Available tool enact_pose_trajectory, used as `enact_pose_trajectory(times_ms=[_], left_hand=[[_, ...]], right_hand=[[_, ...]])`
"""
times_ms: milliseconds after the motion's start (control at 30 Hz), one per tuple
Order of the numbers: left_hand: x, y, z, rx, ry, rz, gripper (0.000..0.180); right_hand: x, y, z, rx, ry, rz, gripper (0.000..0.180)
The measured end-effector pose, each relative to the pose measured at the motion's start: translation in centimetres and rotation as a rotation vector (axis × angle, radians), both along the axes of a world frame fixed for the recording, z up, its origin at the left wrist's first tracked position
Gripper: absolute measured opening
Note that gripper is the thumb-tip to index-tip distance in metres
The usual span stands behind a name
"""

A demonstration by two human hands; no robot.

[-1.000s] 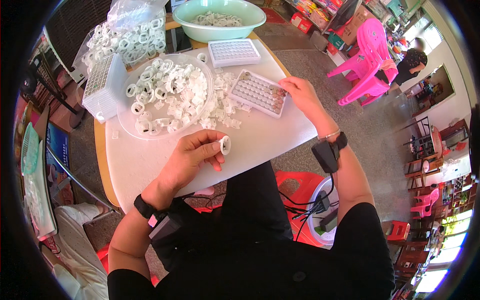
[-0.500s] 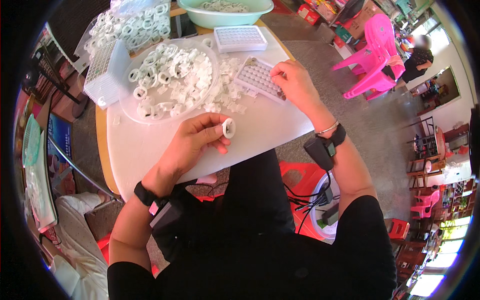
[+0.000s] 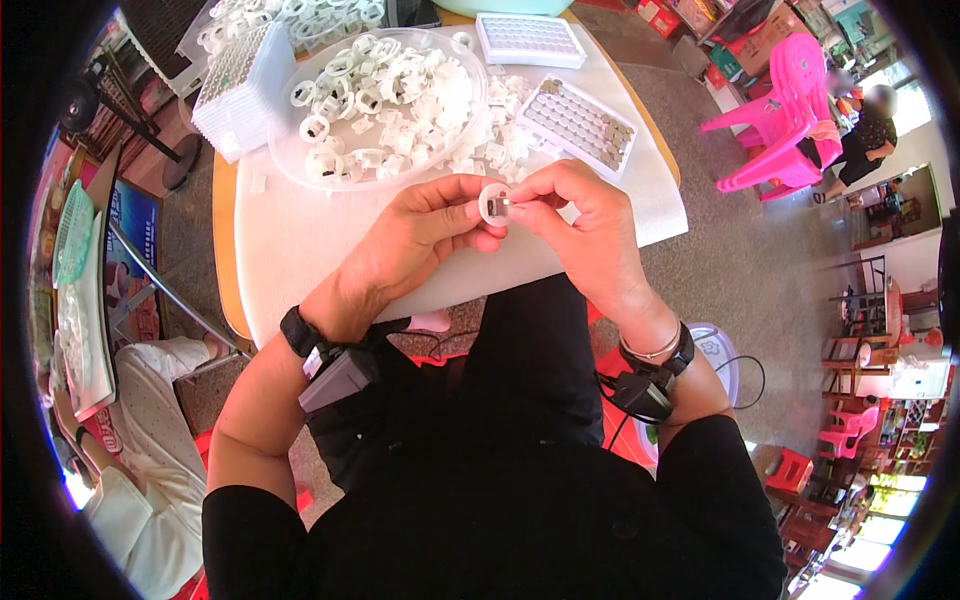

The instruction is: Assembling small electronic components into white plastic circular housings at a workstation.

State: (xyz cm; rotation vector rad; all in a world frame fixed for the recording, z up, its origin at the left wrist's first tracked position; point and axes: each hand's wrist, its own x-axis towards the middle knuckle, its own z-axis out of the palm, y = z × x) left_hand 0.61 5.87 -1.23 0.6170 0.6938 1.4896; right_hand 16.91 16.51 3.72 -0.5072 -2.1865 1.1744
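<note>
My left hand [image 3: 420, 235] pinches a small white plastic ring [image 3: 493, 203] between thumb and fingers, over the near edge of the white table [image 3: 300, 250]. My right hand [image 3: 580, 215] meets it from the right, fingertips pressing a small dark metal piece [image 3: 508, 205] at the ring. Behind my hands lies a clear shallow bowl [image 3: 290, 170] heaped with several white rings, more spilling to its right. A white grid tray [image 3: 580, 122] of small grey pieces sits just beyond my right hand.
A second empty grid tray [image 3: 530, 40] lies at the table's far side, a stack of trays [image 3: 235, 90] at the far left. Pink plastic chairs [image 3: 780, 110] and a person stand to the right. Another person's leg in white [image 3: 150, 480] is at lower left.
My right hand left the grid tray and came across to the ring held in my left hand. The view tilted, bringing the hands closer to centre.
</note>
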Motion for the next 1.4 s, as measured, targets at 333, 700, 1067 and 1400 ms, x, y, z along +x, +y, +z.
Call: enact_pose_trajectory(times_ms=[333, 700, 1067, 1400], left_hand=[[-0.1, -0.1, 0.2, -0.079, 0.134, -0.034, 0.028], [0.0, -0.2, 0.7, -0.08, 0.258, -0.113, 0.027], [0.0, 0.2, 0.4, -0.081, 0.118, -0.054, 0.027], [0.0, 0.0, 0.9, -0.098, 0.125, -0.065, 0.029]], right_hand=[[-0.2, 1.9, 0.2, -0.219, -0.159, 0.176, 0.007], [0.5, 3.0, 0.2, -0.716, -0.202, 0.32, 0.023], [2.1, 13.4, -1.3, 0.523, -0.341, -0.334, 0.012], [1.0, 13.2, -1.3, 0.618, -0.45, -0.256, 0.014]])
